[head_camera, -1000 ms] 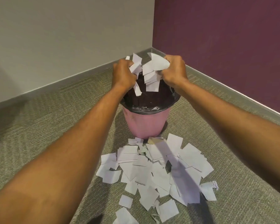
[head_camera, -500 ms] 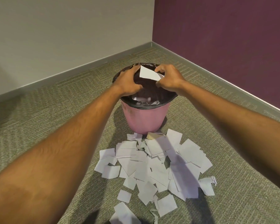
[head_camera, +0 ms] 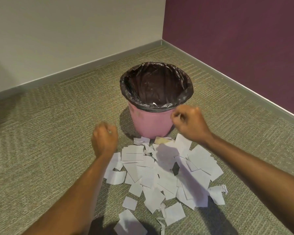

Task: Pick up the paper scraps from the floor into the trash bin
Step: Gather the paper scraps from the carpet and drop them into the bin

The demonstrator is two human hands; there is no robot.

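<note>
1. Where the two walls meet, the pink bin (head_camera: 151,122) stands upright on the carpet (head_camera: 41,133), lined with a black bag (head_camera: 157,83).
2. The scraps (head_camera: 161,173) lie heaped on the floor just in front of the bin.
3. The left hand (head_camera: 104,139) hangs left of the bin, fingers curled in, blurred, holding nothing visible.
4. The right hand (head_camera: 189,123) is by the bin's right side, fingers loosely curled, empty.
</note>
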